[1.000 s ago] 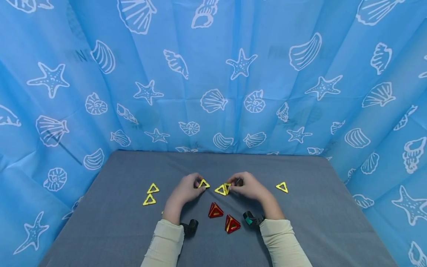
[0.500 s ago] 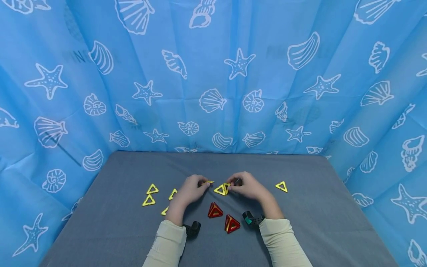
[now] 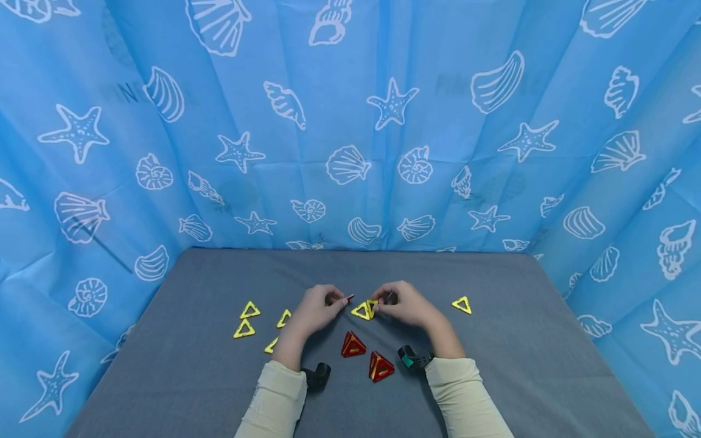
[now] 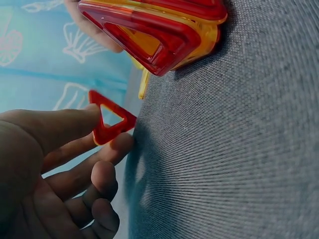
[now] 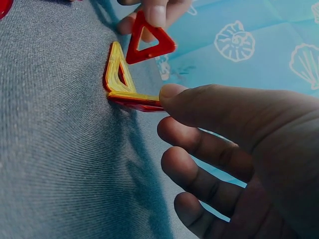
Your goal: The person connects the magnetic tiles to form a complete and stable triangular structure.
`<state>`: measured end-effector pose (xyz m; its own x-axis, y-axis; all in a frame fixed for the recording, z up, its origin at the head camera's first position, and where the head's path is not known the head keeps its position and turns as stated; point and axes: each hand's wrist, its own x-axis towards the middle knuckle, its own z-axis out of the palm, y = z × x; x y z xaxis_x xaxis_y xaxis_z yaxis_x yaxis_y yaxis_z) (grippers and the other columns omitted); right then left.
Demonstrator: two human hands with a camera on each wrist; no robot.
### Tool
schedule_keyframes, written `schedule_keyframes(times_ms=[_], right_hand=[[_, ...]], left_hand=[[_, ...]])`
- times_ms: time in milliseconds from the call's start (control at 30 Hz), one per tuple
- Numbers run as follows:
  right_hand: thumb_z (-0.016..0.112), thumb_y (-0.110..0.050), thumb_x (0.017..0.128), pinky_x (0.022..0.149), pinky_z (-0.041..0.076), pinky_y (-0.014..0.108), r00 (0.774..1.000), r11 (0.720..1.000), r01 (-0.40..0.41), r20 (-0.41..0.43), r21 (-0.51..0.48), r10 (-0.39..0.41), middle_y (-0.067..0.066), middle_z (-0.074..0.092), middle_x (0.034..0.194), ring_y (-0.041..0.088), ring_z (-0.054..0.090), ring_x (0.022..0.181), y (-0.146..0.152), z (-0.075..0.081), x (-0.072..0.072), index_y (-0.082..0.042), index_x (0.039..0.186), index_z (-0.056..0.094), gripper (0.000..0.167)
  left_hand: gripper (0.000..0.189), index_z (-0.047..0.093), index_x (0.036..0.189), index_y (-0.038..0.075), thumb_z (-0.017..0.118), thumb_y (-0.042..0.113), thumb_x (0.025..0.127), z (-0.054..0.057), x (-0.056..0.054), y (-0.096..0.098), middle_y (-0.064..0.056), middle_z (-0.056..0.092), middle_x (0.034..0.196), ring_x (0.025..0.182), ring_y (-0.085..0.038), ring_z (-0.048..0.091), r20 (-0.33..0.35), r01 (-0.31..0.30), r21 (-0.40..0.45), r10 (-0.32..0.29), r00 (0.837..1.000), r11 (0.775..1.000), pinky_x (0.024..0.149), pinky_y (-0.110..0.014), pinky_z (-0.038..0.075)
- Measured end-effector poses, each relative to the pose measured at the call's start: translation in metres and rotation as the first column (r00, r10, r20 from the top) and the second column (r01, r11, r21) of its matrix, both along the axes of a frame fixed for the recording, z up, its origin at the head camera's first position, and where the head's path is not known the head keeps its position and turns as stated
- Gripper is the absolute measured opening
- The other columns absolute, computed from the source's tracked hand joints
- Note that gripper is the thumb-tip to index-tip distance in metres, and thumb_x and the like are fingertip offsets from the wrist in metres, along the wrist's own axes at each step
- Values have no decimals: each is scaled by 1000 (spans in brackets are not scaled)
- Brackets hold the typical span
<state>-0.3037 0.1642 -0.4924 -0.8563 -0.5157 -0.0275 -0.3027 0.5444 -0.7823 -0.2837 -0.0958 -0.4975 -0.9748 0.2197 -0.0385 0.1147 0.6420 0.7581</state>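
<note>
My left hand (image 3: 319, 308) pinches a triangular magnetic tile (image 4: 114, 131) between thumb and fingers, its red face toward the left wrist camera. My right hand (image 3: 408, 307) pinches the edge of one yellow-and-red triangular tile (image 5: 139, 96). That tile meets a second yellow tile (image 5: 110, 69) along an edge, at an angle, on the grey cloth. In the right wrist view, the left hand's tile overlaps the tip region of this pair. Nearer the body stand two small red pyramids (image 3: 353, 347) (image 3: 381, 369) built of such tiles.
Several loose yellow triangular tiles (image 3: 244, 334) lie left of the left forearm, some partly behind it. One more yellow tile (image 3: 462, 311) lies at the right. A blue shell-print curtain (image 3: 350, 121) rises behind the grey table (image 3: 520, 340).
My left hand has moved slightly right, toward the joined tiles, and turned its tile from yellow face to red. Two loose tiles show beside the left forearm. The right hand stays put.
</note>
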Motion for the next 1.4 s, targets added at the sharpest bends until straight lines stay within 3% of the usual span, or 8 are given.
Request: schedule_keyframes(times_ms=[367, 667, 833, 1100, 1400], right_hand=[[75, -12, 99, 64, 51, 28, 1000, 1000, 0, 6, -3, 0, 3, 71, 94, 16, 60, 76, -2, 1, 1, -6, 112, 78, 16], [74, -13, 99, 64, 52, 29, 1000, 1000, 6, 29, -12, -5, 4, 70, 94, 17, 61, 77, -2, 2, 2, -5, 114, 78, 17], [74, -13, 99, 64, 52, 29, 1000, 1000, 5, 25, -8, -5, 3, 70, 95, 16, 61, 77, -2, 3, 2, -5, 114, 77, 17], [74, -12, 99, 64, 52, 28, 1000, 1000, 5, 19, -1, -5, 3, 70, 93, 16, 60, 76, -3, 3, 3, -5, 113, 78, 17], [74, -13, 100, 64, 52, 29, 1000, 1000, 8, 19, -3, -8, 3, 69, 93, 17, 60, 76, -3, 3, 2, -6, 113, 78, 16]], left_hand=[[15, 76, 114, 12, 75, 17, 100, -1, 0, 1, -5, 72, 107, 74, -16, 58, -30, 2, 59, 0, 1000, 998, 68, -34, 49], [21, 75, 120, 11, 72, 8, 99, 0, 0, 2, -9, 71, 118, 63, -16, 54, -47, 15, 55, -13, 999, 998, 59, -33, 47], [21, 75, 120, 12, 72, 8, 99, -1, 0, 2, -8, 71, 117, 63, -16, 54, -45, 13, 57, -10, 999, 998, 60, -33, 47], [17, 77, 113, 11, 76, 22, 100, -2, 0, 3, -2, 72, 99, 71, -17, 58, -49, -3, 70, 7, 999, 998, 66, -34, 49], [17, 81, 106, 12, 74, 27, 101, -1, 0, 4, -1, 75, 96, 77, -14, 62, -48, -43, 59, 46, 998, 997, 72, -35, 52]])
